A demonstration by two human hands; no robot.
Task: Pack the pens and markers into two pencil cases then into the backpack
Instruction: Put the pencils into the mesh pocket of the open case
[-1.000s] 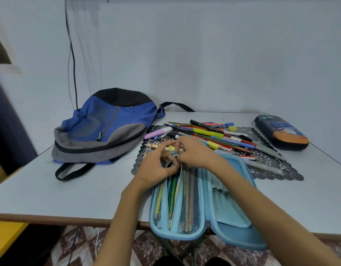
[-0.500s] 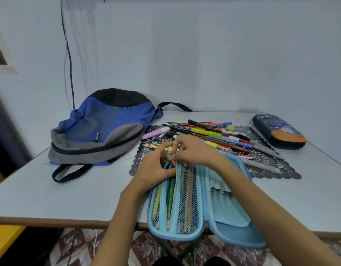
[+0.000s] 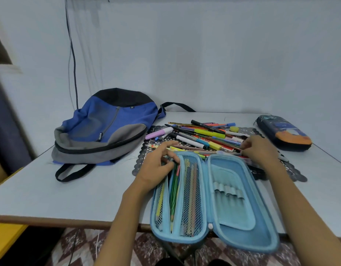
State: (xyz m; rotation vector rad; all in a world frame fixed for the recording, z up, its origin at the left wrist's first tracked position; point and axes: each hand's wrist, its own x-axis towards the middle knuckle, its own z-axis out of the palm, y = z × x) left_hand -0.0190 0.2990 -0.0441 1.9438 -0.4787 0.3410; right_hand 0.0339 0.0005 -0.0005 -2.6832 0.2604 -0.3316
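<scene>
Pale blue wall (image 3: 204, 54) closes off the far side of a grey table (image 3: 70, 189), with a dark cable (image 3: 73, 64) hanging down at the far left.

On the left hand (image 3: 158, 162) the fingers (image 3: 172, 160) are bent, and their tips sit at the far end of the left half of the open light blue pencil case (image 3: 233, 208), right over the tops of the green pencils (image 3: 173, 192) stored there. I cannot tell whether they pinch a pencil or only press the ends down. On the right hand (image 3: 259, 150) the fingers (image 3: 244, 147) are drawn together and dip into the near right edge of the pile of pens and markers (image 3: 204, 135). They are blurred, so I cannot tell whether a pen is already held.

That pile lies on a black lace mat (image 3: 292, 173) just beyond the case. The case lies flat, overhanging the near table edge. Its left half and mesh pocket (image 3: 191, 189) hold pencils, and its right half looks bare apart from a row of loops. A dark pencil case (image 3: 282, 133) with an orange patch lies shut at the far right. The blue and grey backpack (image 3: 108, 127) lies on the left, its zip closed as far as I can see.

The step in hand looks like filling the first case, with most of the pile not yet packed. Next, the right hand needs a firm hold on one pen, lifted free without dragging its neighbours, then laid lengthwise in the case.
</scene>
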